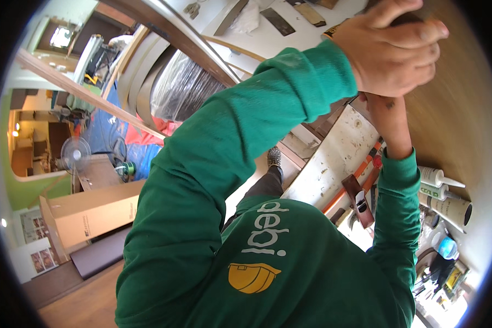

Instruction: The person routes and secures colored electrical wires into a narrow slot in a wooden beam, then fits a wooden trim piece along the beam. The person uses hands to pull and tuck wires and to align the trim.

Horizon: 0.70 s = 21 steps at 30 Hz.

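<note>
Both of my arms, in green sleeves, reach up to the top right of the view. My left hand (391, 52) is closed in a fist over a small dark object (409, 19), pressed against a brown wooden panel (456, 120). Only the wrist and heel of my right hand (389, 112) show just below the left hand; its fingers are hidden behind the left fist. What the dark object is cannot be made out.
Below lie a white, stained workbench (333, 158), a wooden hand plane (361, 199) and an orange clamp bar (361, 175). Sealant tubes (443, 194) lie to the right. On the left are a plastic-wrapped roll (186, 82), a cardboard box (93, 213), a fan (75, 154) and a blue tarp (106, 136).
</note>
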Available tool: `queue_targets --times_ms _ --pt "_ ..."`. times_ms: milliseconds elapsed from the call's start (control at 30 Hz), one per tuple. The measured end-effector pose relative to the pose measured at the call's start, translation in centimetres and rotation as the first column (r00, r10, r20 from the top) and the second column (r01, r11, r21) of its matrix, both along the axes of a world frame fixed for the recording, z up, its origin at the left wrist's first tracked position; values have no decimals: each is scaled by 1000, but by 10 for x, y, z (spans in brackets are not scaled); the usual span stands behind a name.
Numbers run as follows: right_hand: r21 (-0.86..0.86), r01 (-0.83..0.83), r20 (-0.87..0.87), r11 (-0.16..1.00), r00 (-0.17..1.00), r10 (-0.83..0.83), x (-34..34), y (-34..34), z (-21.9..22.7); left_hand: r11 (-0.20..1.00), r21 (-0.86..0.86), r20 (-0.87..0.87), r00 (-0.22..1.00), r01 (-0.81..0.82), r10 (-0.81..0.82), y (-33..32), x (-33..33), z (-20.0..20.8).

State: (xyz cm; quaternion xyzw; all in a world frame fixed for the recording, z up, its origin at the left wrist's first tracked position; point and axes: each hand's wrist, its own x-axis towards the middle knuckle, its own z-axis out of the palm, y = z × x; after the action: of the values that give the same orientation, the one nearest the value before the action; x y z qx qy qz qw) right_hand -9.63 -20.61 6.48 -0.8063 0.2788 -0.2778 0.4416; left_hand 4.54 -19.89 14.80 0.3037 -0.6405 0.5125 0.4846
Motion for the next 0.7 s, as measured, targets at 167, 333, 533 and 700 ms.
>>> queue_targets --times_ms 167,333,533,700 --pt "-7 31 -61 1000 998 -31 -4 10 1 975 158 126 982 -159 140 20 9 -6" --pt "200 148 -86 969 987 -133 -5 19 6 973 185 126 986 -136 114 23 10 -5" --pt "316 173 -16 933 984 -177 -7 23 6 977 167 129 985 -132 111 24 11 -3" --pt "384 177 90 906 970 -227 -2 30 6 974 178 137 984 -140 117 27 12 0"
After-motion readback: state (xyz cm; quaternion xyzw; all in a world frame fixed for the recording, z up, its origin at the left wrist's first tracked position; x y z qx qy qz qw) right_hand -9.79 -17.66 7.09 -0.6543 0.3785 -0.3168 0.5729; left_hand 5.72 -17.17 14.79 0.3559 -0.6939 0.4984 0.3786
